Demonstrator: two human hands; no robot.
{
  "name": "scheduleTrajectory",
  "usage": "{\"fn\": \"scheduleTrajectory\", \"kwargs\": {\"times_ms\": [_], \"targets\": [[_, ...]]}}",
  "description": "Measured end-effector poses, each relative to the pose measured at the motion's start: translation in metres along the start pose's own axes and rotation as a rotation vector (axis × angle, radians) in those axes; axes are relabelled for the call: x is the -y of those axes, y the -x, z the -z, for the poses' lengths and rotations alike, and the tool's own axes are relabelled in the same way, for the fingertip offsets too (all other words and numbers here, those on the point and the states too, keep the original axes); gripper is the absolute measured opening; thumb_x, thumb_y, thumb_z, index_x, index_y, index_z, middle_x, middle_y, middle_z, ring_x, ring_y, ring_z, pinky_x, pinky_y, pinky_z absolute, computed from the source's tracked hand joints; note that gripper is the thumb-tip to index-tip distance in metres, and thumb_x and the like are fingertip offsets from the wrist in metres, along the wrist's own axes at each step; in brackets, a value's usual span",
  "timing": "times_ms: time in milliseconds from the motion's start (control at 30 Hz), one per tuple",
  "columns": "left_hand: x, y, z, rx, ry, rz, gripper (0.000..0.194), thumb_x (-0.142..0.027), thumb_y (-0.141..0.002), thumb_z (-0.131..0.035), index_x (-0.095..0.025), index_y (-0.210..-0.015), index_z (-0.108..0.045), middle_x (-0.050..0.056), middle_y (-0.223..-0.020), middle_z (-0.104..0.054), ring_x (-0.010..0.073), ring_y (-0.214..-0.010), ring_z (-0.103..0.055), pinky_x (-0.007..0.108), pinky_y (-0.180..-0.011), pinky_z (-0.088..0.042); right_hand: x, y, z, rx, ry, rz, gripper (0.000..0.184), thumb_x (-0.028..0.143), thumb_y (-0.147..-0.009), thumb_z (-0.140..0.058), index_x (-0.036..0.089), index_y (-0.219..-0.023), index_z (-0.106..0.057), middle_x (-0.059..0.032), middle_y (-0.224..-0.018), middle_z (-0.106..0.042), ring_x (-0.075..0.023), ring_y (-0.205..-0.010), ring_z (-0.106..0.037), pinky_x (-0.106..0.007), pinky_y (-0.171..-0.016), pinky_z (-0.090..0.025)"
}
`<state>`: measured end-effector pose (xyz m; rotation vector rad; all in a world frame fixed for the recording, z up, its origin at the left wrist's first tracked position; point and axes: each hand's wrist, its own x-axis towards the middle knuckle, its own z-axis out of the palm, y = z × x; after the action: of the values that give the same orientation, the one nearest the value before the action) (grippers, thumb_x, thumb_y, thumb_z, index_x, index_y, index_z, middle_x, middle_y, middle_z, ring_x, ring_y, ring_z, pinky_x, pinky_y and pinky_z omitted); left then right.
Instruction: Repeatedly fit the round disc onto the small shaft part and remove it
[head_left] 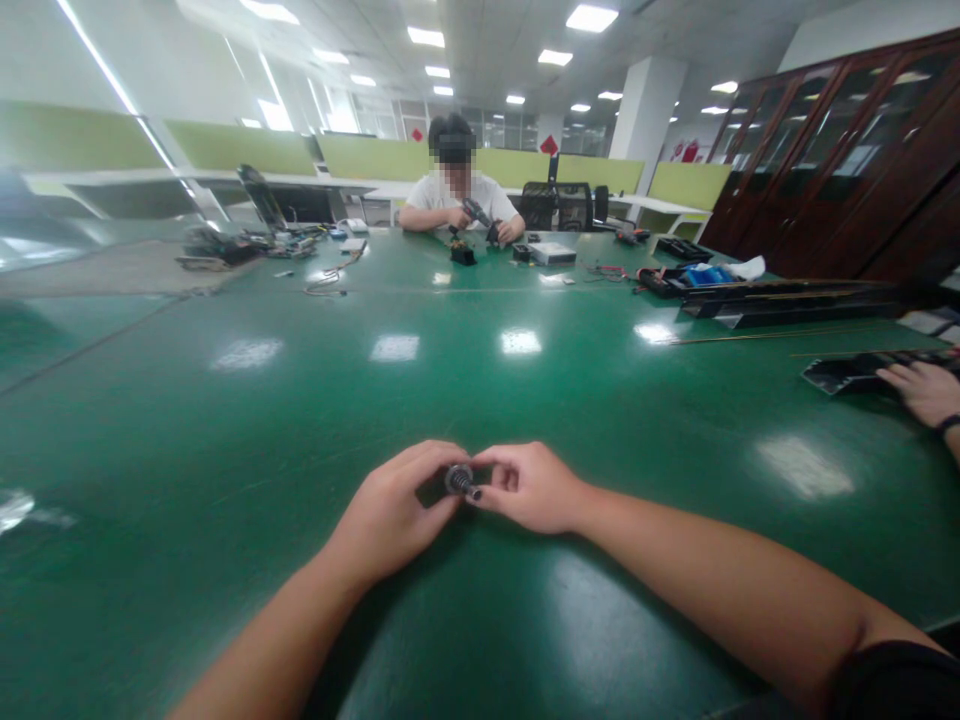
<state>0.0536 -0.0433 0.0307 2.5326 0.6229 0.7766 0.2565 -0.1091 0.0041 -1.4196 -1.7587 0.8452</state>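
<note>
Just above the table, between both hands, is a small dark metal shaft (460, 481) with a round, gear-like disc at one end. Its narrow stem points towards me and slightly to the right. My left hand (397, 512) is closed around the disc side, thumb below and fingers above. My right hand (536, 487) pinches the part from the other side, thumb near the stem's tip and index finger near the disc's upper edge. Fingers cover part of the disc, so its exact kind is unclear.
The green table (315, 400) spreads around my hands. Across it sits a person (457, 195) handling a drill-like tool (478, 212). At right, another person's hand (926, 390) rests on a black metal channel (844, 373). Long black rails (795, 303) and loose electronics (292, 240) lie farther back.
</note>
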Motion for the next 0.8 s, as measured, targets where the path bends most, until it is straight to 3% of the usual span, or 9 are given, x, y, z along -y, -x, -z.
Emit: {"fn": "scheduleTrajectory", "kwargs": {"times_ms": [300, 800], "targets": [[0.0026, 0.0004, 0.0017, 0.017, -0.004, 0.045, 0.02, -0.035, -0.089, -0.062, -0.023, -0.104, -0.066, 0.003, -0.1, -0.068, 0.0168, -0.091, -0.064, 0.026, -0.081, -0.051, 0.0047, 0.002, 0.0024, -0.013, 0.01, -0.003, 0.034, 0.042, -0.084, -0.071, 0.019, -0.109, -0.072, 0.0022, -0.069, -0.063, -0.0105, -0.06, -0.053, -0.021, -0.057, -0.038], [0.0034, 0.0016, 0.0014, -0.002, -0.005, 0.041, 0.02, -0.03, -0.087, -0.065, -0.025, -0.106, -0.07, 0.003, -0.103, -0.065, 0.0154, -0.093, -0.063, 0.025, -0.082, -0.05, 0.0043, 0.0035, 0.0015, -0.075, -0.058, 0.023, 0.033, 0.037, -0.08, -0.073, 0.019, -0.107, -0.068, 0.0001, -0.08, -0.067, -0.011, -0.064, -0.057, -0.022, -0.061, -0.044]]}}
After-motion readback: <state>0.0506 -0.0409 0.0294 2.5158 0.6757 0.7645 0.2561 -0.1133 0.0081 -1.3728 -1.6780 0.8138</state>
